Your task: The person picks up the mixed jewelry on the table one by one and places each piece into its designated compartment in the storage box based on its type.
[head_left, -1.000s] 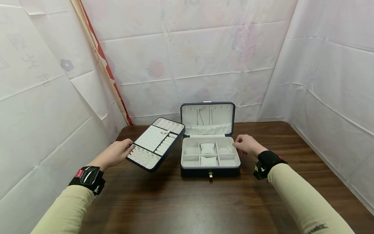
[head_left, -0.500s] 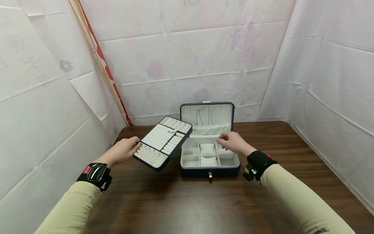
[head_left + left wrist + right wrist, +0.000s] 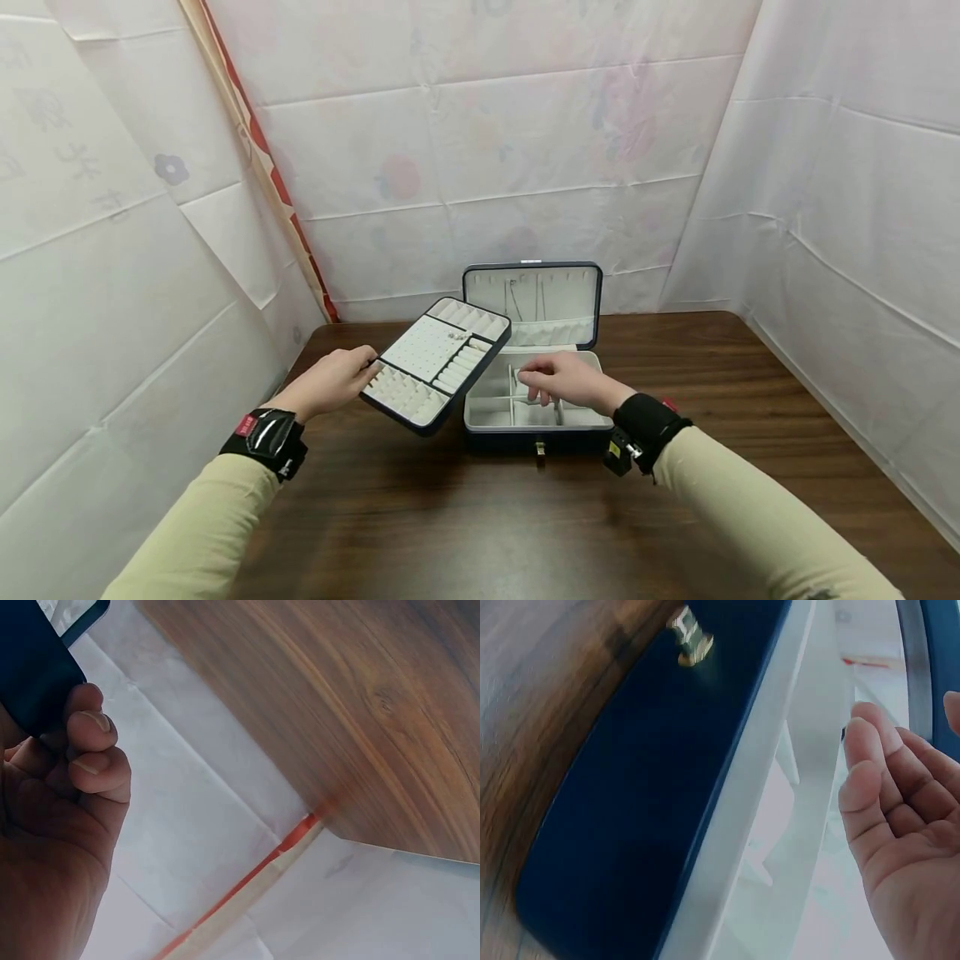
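My left hand grips the left edge of a dark-blue jewelry tray, holding it tilted off the table. White ring rolls, a dotted pad and small pieces of jewelry show on the tray; its right corner overlaps the jewelry box. Over the box's divided compartments hovers my right hand, fingers loosely bent with nothing visible in them; the right wrist view shows this hand beside the white rim. Most of the cushions and the bracelet's compartment are hidden behind it. In the left wrist view, fingers curl against the tray's underside.
The box lid stands raised at the back with thin necklaces hanging inside. A gold clasp sticks out at the box front. White sheeting surrounds the brown wooden table at the back and sides.
The tray, in my left hand, has shifted right toward the box. My right hand has moved left from the box's right edge to above its middle compartments. The box stays put.
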The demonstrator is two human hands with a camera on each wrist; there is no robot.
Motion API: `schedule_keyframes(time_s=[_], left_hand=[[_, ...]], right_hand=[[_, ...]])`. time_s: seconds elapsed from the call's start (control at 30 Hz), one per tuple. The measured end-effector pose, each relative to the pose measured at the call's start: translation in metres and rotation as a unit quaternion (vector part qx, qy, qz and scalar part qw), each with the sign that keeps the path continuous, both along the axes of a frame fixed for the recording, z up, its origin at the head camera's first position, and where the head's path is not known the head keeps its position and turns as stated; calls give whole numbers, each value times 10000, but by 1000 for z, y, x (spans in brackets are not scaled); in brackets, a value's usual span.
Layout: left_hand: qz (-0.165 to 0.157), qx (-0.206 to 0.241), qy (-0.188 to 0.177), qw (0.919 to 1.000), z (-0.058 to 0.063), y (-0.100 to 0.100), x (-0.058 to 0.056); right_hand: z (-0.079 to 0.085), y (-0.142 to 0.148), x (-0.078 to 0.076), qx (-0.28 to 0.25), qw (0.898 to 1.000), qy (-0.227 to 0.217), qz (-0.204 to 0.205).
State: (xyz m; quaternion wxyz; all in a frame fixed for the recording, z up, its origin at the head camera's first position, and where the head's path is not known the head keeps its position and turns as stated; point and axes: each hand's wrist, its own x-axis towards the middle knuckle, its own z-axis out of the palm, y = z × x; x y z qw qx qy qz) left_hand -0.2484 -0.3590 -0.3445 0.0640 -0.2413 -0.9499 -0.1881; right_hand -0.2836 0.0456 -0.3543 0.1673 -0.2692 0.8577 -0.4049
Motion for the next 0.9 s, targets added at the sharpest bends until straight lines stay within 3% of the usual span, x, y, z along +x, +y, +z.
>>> schedule_keyframes(time_s=[0.37,0.9], left_hand=[[20,51,45,10000,-2,0,-2],[-62,189,-24,9998,-13,-4,-12]], right_hand=[[4,-27,6,-143,9973,-432,568],[-1,-50,10,-589,9923,-999,435]])
